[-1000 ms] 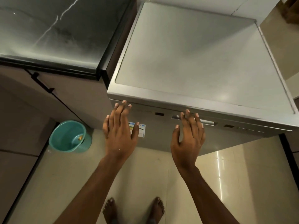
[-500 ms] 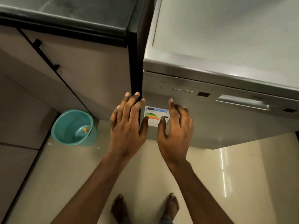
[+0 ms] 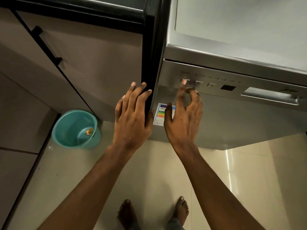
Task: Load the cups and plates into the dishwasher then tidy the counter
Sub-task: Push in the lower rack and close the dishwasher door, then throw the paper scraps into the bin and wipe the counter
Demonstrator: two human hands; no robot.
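dishwasher (image 3: 232, 122) door closed | right hand (image 3: 183, 120): forefinger on panel's left-end button (image 3: 187, 80), gripping nothing | left hand (image 3: 131, 117) flat, empty | loading seemingly done; tidying unjudgeable

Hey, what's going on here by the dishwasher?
A person stands barefoot at the dishwasher, whose door is shut. The right hand reaches up, index fingertip on the leftmost button of the control panel. The left hand hovers flat, holding nothing, by the black strip beside the machine. No cups or plates are in view.
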